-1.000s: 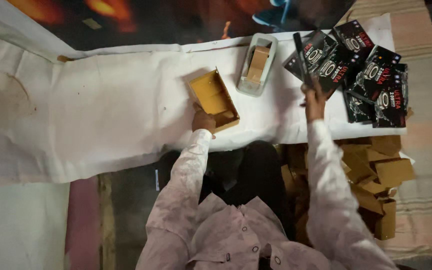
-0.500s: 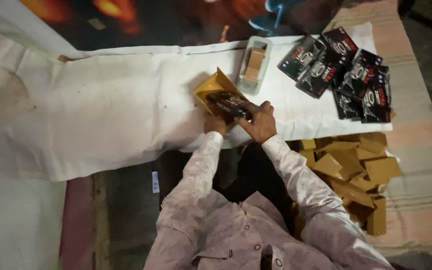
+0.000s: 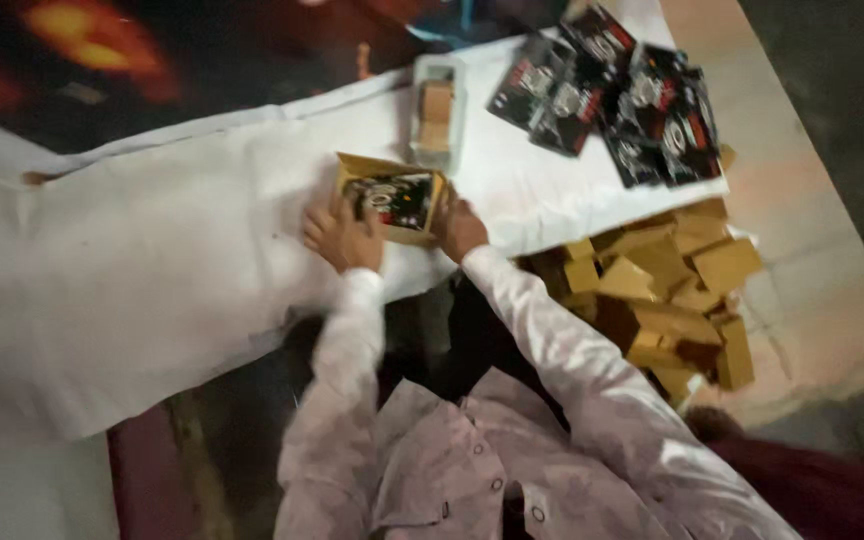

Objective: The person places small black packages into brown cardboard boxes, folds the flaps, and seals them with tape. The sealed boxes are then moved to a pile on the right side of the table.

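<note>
On the white-covered surface (image 3: 152,260) in front of us, we have both hands at an open tan cardboard box (image 3: 392,197). A dark printed packet (image 3: 392,198) lies inside it, filling most of the opening. Our left hand (image 3: 342,235) rests at the box's left edge, fingers spread and touching the cardboard; the grip is open, pressed flat rather than wrapped around anything. Our right hand (image 3: 460,225) sits against the box's right side, touching it, but the frame is blurred and we cannot tell whether its fingers close on the wall or just lean against it.

Just beyond the box, farther from us, stands a pale rectangular tray (image 3: 439,110) with something tan inside. To the right of that, near the far corner of the surface, a spread of dark printed packets (image 3: 612,95) overlaps in a loose fan, well apart from our hands. Down on the right, below the surface's edge, a heap of tan cardboard boxes (image 3: 672,290) lies jumbled on the floor. Our pale patterned sleeves (image 3: 552,340) run from the hands back toward us.
</note>
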